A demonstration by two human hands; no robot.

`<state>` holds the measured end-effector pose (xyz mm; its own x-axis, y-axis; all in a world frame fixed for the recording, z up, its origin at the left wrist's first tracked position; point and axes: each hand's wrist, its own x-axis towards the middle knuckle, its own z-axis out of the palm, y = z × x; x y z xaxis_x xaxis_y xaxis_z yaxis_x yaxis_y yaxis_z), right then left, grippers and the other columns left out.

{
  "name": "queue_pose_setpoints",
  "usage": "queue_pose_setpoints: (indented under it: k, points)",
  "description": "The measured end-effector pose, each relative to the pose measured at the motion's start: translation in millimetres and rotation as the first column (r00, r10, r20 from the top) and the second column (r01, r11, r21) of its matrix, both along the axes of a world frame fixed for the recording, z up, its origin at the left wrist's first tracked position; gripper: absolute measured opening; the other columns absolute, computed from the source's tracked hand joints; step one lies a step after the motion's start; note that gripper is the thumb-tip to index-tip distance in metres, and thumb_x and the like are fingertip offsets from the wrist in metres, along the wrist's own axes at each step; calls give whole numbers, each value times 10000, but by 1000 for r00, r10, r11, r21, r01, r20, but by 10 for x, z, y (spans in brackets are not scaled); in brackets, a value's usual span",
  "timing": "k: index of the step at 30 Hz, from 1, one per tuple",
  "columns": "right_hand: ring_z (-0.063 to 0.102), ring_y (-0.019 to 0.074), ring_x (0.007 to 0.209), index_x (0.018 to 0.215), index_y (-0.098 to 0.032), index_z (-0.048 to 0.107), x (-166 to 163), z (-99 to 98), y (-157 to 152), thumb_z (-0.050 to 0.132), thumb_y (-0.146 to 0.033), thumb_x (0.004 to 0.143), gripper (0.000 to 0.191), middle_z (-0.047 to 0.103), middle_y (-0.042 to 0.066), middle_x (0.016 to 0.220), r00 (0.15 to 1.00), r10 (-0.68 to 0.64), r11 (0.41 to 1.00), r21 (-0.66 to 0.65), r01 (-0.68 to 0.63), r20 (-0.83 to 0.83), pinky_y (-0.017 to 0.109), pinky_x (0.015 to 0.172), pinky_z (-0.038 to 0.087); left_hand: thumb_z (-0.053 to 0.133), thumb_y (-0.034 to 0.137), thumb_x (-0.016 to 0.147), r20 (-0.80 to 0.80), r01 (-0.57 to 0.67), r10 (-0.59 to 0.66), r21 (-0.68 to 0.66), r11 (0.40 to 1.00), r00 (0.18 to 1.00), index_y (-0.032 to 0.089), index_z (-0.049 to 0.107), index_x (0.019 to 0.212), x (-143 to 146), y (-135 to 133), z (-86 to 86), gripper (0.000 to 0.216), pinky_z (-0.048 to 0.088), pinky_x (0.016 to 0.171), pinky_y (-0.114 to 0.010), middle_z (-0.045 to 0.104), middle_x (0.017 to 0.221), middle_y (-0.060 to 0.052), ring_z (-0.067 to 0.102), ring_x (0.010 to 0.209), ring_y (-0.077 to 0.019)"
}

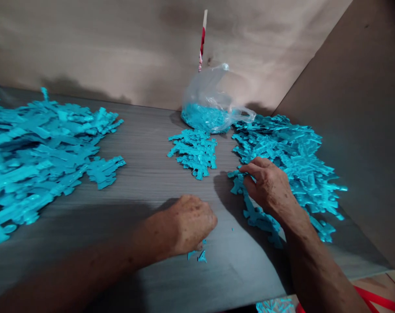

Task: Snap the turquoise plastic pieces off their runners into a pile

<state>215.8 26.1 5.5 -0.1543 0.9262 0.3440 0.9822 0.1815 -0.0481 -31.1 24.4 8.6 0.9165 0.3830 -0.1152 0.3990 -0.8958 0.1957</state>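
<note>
My left hand (192,221) is low over the middle of the table, its fingers curled downward and mostly hidden behind the back of the hand. Just below its fingertips lie a few small turquoise scraps (202,256). My right hand (267,182) is bent over the left edge of the right-hand pile, with thumb and forefinger closed at a flat turquoise plastic piece (237,182). Beneath this hand, more flat jagged turquoise pieces (260,219) trail toward me. A smaller heap of such pieces (197,152) lies ahead, between and beyond both hands.
Large turquoise piles stand at left (37,152) and right (295,152). A clear plastic bag (207,108) holding turquoise bits sits by the back wall, below a red-and-white strip (202,41). A side panel (356,130) bounds the right. More turquoise bits (275,305) lie below the front edge.
</note>
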Motion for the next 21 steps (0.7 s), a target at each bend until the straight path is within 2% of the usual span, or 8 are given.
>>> queue_pose_setpoints:
  k: [3,5,8,10,12,14,17,21]
  points:
    - [626,232,874,939,-189,749,6,16,-9,534,-136,805,259,684,75,905,977,81,989,140,-54,-198,315,740,457,619,141,846,-31,5,-5,17,1000,1000,213,633,785,101,-83,-16,95,458,706,-333,711,811,-21,662,783,-221]
    - [620,203,803,913,-193,737,-3,34,-15,533,-150,795,240,680,47,846,895,86,991,132,-31,-437,303,726,461,581,89,835,-48,14,-15,-16,1000,999,210,635,771,137,-93,-21,147,465,709,-335,717,815,-25,669,775,-218]
    - [562,155,630,876,-194,729,-20,21,-5,555,-175,749,217,662,1,718,635,-50,981,-159,-115,-770,258,583,429,551,81,834,-63,6,-9,-62,998,998,199,650,774,149,-89,-7,165,471,705,-342,726,824,-41,677,781,-229]
    - [518,133,574,847,-180,731,-33,-31,17,575,-186,710,207,645,-14,670,515,-151,895,-338,-292,-844,237,524,392,539,76,823,-63,-2,-3,-79,997,998,191,656,765,153,-85,10,173,466,691,-342,730,814,-53,676,773,-235]
    - [503,119,576,835,-165,727,-55,-109,40,596,-178,685,199,639,-19,674,497,-180,815,-411,-408,-849,228,531,388,564,73,781,-77,-4,-5,-123,992,997,191,649,714,161,-63,30,160,449,659,-328,724,769,-50,665,740,-227]
    - [493,108,578,889,-156,712,-96,-195,51,613,-149,671,240,627,-24,678,502,-177,774,-435,-461,-847,220,538,389,608,83,721,-72,-38,23,-212,976,997,200,644,670,170,-2,57,133,420,612,-299,703,704,-23,639,690,-201]
    - [482,101,582,938,-158,667,-195,-300,47,626,-93,651,297,589,-41,671,483,-146,762,-410,-501,-863,204,524,377,601,95,682,-9,-152,163,-410,899,987,208,662,684,168,169,105,128,368,531,-251,649,635,27,567,582,-136]
    - [510,108,626,838,-156,678,-333,-384,47,642,-144,727,117,622,-21,706,465,-40,767,-326,-553,-884,214,586,408,588,169,705,54,-300,425,-628,718,904,188,693,761,137,419,135,120,357,482,-223,614,603,40,541,548,-116]
